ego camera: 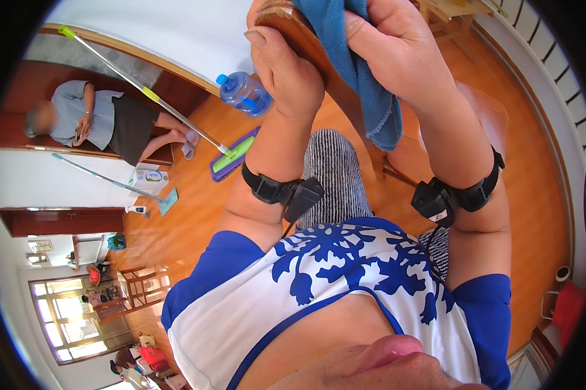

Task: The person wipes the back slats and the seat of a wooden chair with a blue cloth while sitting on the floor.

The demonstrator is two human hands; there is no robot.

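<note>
Near the top centre, my left hand (288, 73) grips the rounded end of a brown wooden chair's back (293, 22), its thumb against the edge. My right hand (400, 53) is closed on a blue cloth (383, 117), which lies against the same wooden piece and hangs down beside it. The fingertips of both hands are partly hidden or cut off by the top edge. A black strap with a small black device sits on each of my forearms. Below the hands show my knee in striped trousers and the wooden floor.
At left, a flat mop (232, 158) leans near a blue water bottle (246, 95). A person (95, 117) reclines there holding a phone. A smaller mop (168, 201) and a white box (149, 179) stand nearby. A wooden stand (456, 17) is at upper right.
</note>
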